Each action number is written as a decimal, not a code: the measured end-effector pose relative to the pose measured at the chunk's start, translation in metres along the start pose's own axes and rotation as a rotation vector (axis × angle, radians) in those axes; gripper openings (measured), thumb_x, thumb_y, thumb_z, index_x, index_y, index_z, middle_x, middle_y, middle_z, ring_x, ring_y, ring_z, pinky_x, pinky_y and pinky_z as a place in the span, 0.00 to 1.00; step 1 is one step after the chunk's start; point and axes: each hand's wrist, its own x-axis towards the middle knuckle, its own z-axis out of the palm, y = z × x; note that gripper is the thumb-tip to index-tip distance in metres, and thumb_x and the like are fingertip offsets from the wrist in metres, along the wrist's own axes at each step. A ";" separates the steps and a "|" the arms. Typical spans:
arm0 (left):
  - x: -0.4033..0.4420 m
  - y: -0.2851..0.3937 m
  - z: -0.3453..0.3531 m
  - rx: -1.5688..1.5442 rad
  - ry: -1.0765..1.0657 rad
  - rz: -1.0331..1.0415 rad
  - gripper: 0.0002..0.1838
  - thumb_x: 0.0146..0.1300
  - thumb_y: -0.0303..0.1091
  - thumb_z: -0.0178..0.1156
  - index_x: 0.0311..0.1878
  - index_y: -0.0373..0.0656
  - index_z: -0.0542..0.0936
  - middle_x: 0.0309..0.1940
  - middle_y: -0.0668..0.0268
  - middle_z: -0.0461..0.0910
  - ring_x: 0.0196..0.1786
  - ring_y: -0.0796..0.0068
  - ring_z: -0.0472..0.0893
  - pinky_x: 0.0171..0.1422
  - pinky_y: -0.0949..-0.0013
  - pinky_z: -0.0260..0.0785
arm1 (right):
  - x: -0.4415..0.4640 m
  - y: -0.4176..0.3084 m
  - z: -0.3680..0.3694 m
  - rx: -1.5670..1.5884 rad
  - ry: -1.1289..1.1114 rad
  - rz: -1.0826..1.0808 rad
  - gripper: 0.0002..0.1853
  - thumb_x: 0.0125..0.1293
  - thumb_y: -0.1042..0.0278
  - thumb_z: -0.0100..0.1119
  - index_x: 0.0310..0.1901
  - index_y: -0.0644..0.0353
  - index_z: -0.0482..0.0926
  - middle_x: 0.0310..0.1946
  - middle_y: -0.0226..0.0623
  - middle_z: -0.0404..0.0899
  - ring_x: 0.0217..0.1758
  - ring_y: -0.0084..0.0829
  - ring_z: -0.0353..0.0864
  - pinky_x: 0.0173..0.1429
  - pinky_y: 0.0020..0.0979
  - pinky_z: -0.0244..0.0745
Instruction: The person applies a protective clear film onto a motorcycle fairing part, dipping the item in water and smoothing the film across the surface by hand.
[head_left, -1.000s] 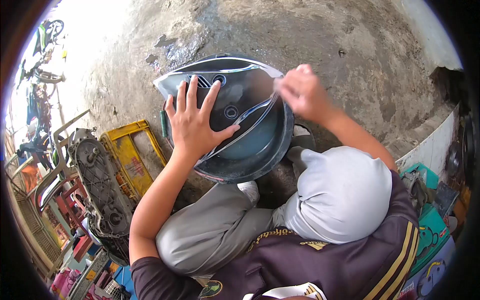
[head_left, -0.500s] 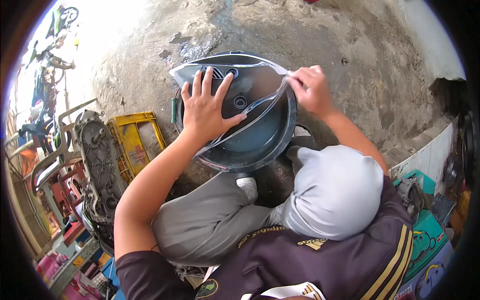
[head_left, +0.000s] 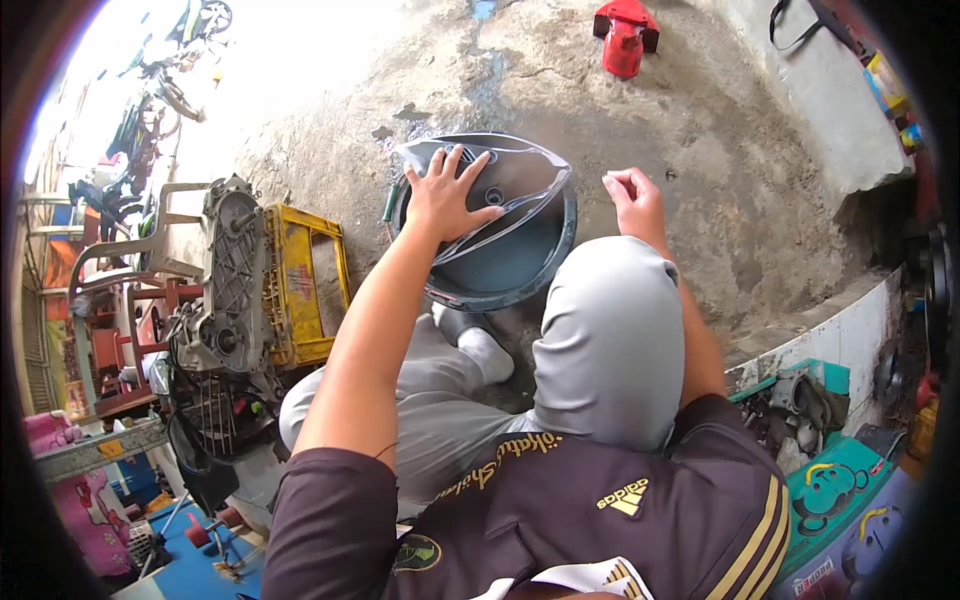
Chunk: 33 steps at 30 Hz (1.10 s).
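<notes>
In the head view, a glossy black fairing panel lies across the far part of the round black basin of water. The left hand rests on the panel, fingers spread wide — gripping nothing. Right of the basin, clear of it, the right hand is curled, thumb to forefinger — whether anything thin is pinched there, I cannot tell. Left of the basin stands a yellow crate, with a metal crankcase beyond.
</notes>
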 end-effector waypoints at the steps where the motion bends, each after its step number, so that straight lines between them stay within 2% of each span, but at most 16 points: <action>1: 0.001 0.000 0.003 -0.006 0.014 -0.004 0.55 0.59 0.83 0.58 0.86 0.72 0.58 0.86 0.58 0.56 0.87 0.49 0.55 0.81 0.17 0.45 | -0.007 -0.002 -0.010 -0.007 -0.002 -0.014 0.08 0.74 0.67 0.69 0.42 0.64 0.86 0.28 0.20 0.79 0.33 0.14 0.74 0.38 0.23 0.70; 4: -0.001 0.002 0.002 -0.023 0.002 -0.040 0.53 0.61 0.83 0.57 0.86 0.73 0.59 0.86 0.61 0.57 0.87 0.53 0.55 0.81 0.18 0.46 | -0.023 -0.008 -0.037 0.108 0.185 0.098 0.07 0.73 0.69 0.70 0.44 0.63 0.87 0.32 0.23 0.81 0.36 0.15 0.76 0.41 0.22 0.71; 7: -0.003 0.003 0.005 -0.032 0.021 -0.046 0.53 0.60 0.84 0.56 0.85 0.74 0.59 0.86 0.60 0.57 0.88 0.52 0.54 0.82 0.23 0.48 | -0.035 -0.006 -0.060 0.236 0.273 0.152 0.05 0.74 0.68 0.69 0.42 0.60 0.85 0.30 0.21 0.78 0.33 0.14 0.72 0.37 0.21 0.67; 10: -0.004 0.001 0.009 -0.044 0.089 -0.028 0.52 0.61 0.82 0.58 0.85 0.72 0.61 0.85 0.59 0.60 0.87 0.52 0.57 0.82 0.24 0.49 | -0.049 -0.022 -0.067 0.166 0.327 0.190 0.05 0.75 0.68 0.69 0.42 0.59 0.84 0.28 0.21 0.76 0.31 0.13 0.69 0.36 0.21 0.64; 14: -0.006 -0.001 0.011 -0.055 0.145 -0.013 0.51 0.61 0.80 0.60 0.85 0.70 0.63 0.83 0.57 0.62 0.85 0.50 0.59 0.81 0.28 0.51 | -0.050 -0.052 -0.065 0.196 0.294 0.108 0.05 0.77 0.68 0.66 0.44 0.60 0.84 0.29 0.22 0.76 0.31 0.14 0.69 0.37 0.20 0.65; 18: -0.006 -0.004 0.014 -0.071 0.162 -0.014 0.51 0.61 0.81 0.58 0.84 0.70 0.63 0.84 0.58 0.62 0.85 0.50 0.60 0.81 0.29 0.51 | -0.038 -0.052 -0.068 0.247 0.291 0.056 0.05 0.78 0.69 0.65 0.44 0.61 0.83 0.30 0.24 0.77 0.31 0.15 0.70 0.39 0.20 0.68; 22: -0.009 -0.008 0.015 -0.112 0.180 -0.006 0.51 0.61 0.81 0.58 0.84 0.70 0.64 0.84 0.58 0.63 0.85 0.50 0.60 0.82 0.29 0.52 | -0.036 -0.052 -0.071 0.305 0.270 0.116 0.05 0.78 0.70 0.64 0.46 0.61 0.83 0.31 0.26 0.77 0.33 0.17 0.71 0.41 0.23 0.69; 27: -0.012 -0.011 0.018 -0.146 0.207 -0.019 0.51 0.60 0.82 0.58 0.83 0.70 0.65 0.83 0.58 0.63 0.85 0.51 0.60 0.82 0.30 0.51 | -0.029 -0.091 -0.085 0.314 0.324 0.068 0.03 0.79 0.70 0.63 0.47 0.59 0.83 0.32 0.27 0.77 0.35 0.18 0.73 0.44 0.26 0.72; 33: -0.014 -0.013 0.019 -0.152 0.212 -0.003 0.51 0.61 0.82 0.57 0.84 0.70 0.65 0.83 0.58 0.63 0.85 0.52 0.61 0.83 0.32 0.50 | -0.031 -0.162 -0.106 0.388 0.308 -0.126 0.04 0.81 0.69 0.60 0.46 0.57 0.82 0.32 0.27 0.77 0.35 0.20 0.73 0.47 0.28 0.73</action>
